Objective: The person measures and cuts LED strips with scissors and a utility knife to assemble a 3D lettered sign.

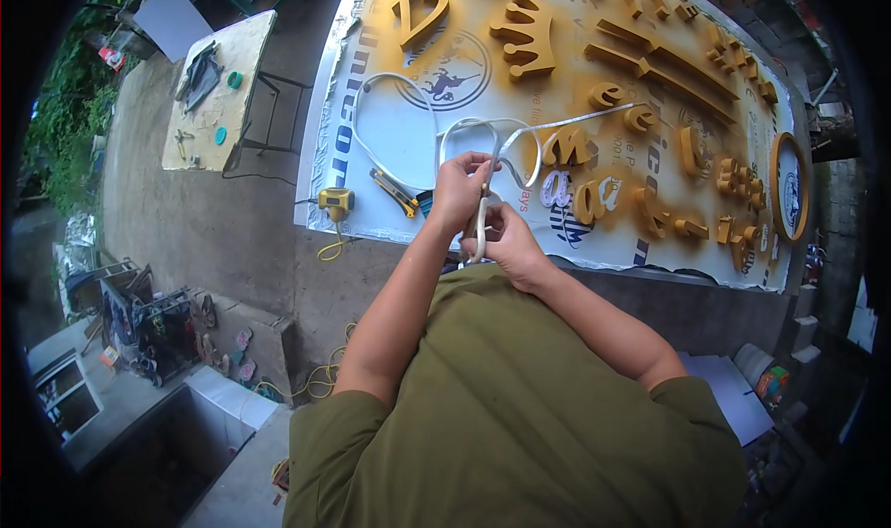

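A long white flexible strip (364,129) lies in loops over the near part of the printed board. My left hand (461,189) is closed, pinching the strip between thumb and fingers just above the board's near edge. Close to my body, my right hand (513,245) is closed around what look like white-handled scissors (480,231), pointing up toward the left hand's fingers. The tips are partly hidden by my fingers. To the left of my left hand lies a yellow and black utility knife (394,192). Right of the loops sits a gold letter m (564,146).
Gold-painted letters and a crown (527,38) cover much of the board (371,226). A yellow tool (336,201) with a yellow cord is at its near left corner. A smaller table (209,134) with tape rolls stands left; slippers (243,340) lie lower left.
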`<state>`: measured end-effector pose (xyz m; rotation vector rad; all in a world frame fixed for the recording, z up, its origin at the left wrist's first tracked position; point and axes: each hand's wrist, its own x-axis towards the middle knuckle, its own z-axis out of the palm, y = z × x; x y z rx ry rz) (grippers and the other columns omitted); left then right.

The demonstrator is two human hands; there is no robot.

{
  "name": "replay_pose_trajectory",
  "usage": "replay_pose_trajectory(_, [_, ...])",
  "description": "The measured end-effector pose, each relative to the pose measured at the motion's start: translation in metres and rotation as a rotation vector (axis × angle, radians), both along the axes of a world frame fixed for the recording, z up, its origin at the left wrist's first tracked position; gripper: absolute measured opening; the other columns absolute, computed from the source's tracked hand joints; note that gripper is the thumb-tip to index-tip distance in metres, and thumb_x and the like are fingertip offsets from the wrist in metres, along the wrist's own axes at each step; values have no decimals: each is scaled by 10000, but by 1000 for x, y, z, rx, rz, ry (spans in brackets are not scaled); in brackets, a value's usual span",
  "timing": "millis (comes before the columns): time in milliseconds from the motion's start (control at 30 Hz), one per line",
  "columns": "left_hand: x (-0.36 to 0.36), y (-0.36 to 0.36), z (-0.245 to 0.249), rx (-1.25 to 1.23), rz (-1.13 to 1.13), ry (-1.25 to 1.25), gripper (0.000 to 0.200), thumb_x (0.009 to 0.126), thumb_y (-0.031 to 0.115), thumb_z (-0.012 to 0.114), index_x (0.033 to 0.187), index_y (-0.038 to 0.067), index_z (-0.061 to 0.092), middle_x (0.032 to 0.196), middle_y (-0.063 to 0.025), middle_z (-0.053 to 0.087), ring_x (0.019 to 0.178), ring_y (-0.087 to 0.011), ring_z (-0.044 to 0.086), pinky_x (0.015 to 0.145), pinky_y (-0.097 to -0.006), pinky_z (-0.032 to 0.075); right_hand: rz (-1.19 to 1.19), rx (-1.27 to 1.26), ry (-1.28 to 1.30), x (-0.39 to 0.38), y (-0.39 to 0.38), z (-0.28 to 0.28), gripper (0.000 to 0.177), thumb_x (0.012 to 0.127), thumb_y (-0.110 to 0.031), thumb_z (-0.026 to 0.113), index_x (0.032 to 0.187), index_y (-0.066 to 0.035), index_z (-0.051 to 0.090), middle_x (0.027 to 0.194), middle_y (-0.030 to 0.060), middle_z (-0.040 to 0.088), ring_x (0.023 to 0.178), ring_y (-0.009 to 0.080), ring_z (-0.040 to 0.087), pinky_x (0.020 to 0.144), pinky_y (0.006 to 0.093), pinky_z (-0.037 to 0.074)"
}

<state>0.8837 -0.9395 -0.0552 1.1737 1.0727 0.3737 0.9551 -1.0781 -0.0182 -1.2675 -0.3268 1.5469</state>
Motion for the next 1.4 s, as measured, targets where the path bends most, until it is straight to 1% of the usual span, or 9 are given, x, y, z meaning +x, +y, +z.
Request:
replay_pose_trajectory(167, [-13,18,9,-93,-76,-62,209,1061,176,674,1100,-25,715,1033,-82,798,639,-51,569,580,-228,501,51,-1,64,42,-24,-3,512,824,-41,901,1221,4,581,1109,70,671,1009,147,688,848,306,586])
replay_pose_trajectory(200, [-15,21,11,-87,-83,-47,203,1071,167,658,1097,-25,719,1015,-74,796,637,-46,560,574,-220,490,56,-30,29,51,-27,2,482,818,-37,908,1196,-5,611,1074,53,681,950,114,671,807,274,553])
replay_pose_trajectory(333, [-17,30,21,-82,-141,-45,193,1064,135,649,1075,-45,718,952,-59,772,620,-65,567,579,-246,503,183,-103,-104,83,-40,-5,427,830,-134,934,1123,-14,648,964,22,673,881,84,618,774,257,510])
replay_pose_trajectory(433, [-16,35,23,-84,-190,-59,200,1074,162,656,1095,-25,724,1018,-72,792,634,-36,538,568,-215,481,246,-155,-235,92,-43,-13,468,828,-203,944,1126,1,646,975,31,678,874,95,619,781,265,515])
replay_pose_trajectory(833, [-10,39,38,-27,-341,4,214,1048,178,698,1058,-27,756,930,-44,770,629,-55,545,577,-237,482,455,-178,-428,101,-26,-10,600,830,-303,938,1192,58,624,1038,94,686,940,160,642,867,314,536])
replay_pose_trajectory(933, [-9,36,34,-28,-356,19,207,1040,171,705,1046,-28,763,915,-39,767,631,-59,551,579,-239,483,463,-172,-382,104,-24,-19,800,752,-507,968,1223,40,622,1083,72,656,980,136,605,872,293,517])
replay_pose_trajectory(1033, [-8,36,32,-28,-375,19,202,1035,165,709,1048,-30,763,912,-41,766,635,-60,562,584,-240,490,462,-171,-359,106,-17,-15,813,749,-508,968,1229,46,616,1084,77,654,978,141,607,871,295,520])
replay_pose_trajectory(1133, [-7,36,33,-19,-385,17,195,1035,153,704,1050,-33,761,911,-44,766,639,-61,572,589,-245,501,469,-145,-393,108,-17,-19,702,800,-407,956,1193,59,607,1073,114,664,1006,173,626,906,324,520])
replay_pose_trajectory(1400, [-5,36,37,-28,-382,50,181,1038,125,681,1039,-44,746,924,-56,769,648,-68,579,593,-259,517,482,-166,-464,103,-11,-17,690,804,-424,951,1164,59,613,1046,115,669,985,178,624,889,329,519])
